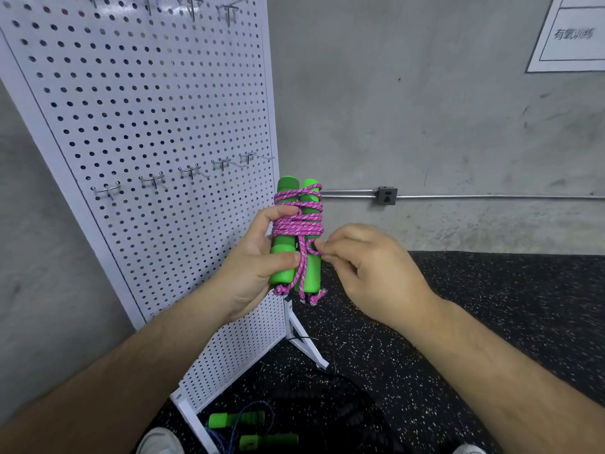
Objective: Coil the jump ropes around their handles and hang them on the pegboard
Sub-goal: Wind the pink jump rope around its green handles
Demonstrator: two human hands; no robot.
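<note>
**Nearly wound: tuck under way, hanging not yet done**

Obs. Two green handles (283, 278) are held side by side, long axis upright, in front of the chest. They are gripped low by the left hand (255, 257), with the thumb laid across the front and the fingers curled behind. The grip is closed round both.

A pink rope (298, 226) is wound round both handles in several turns over the upper half. One strand is led down the front to the bottom ends.

A small loop of this rope, just below the turns, is pinched by the right hand (373, 267) between thumb and forefinger. That grip is narrow, on rope only.

Key relation. The pegboard (147, 109) stands to the left of the bundle and behind it. Its lower row of hooks (191, 172) lies up and left of the handle tops. The left hand is the nearer. It is judged that the loop must be secured first. The bundle would then be carried up and left and a turn slipped over a hook.

Containers: none seen.

Other. A second rope (235, 419), with green handles and a blue cord, lies loose on the floor (491, 306) at the pegboard's foot. Something dark beside it cannot be made out.
</note>
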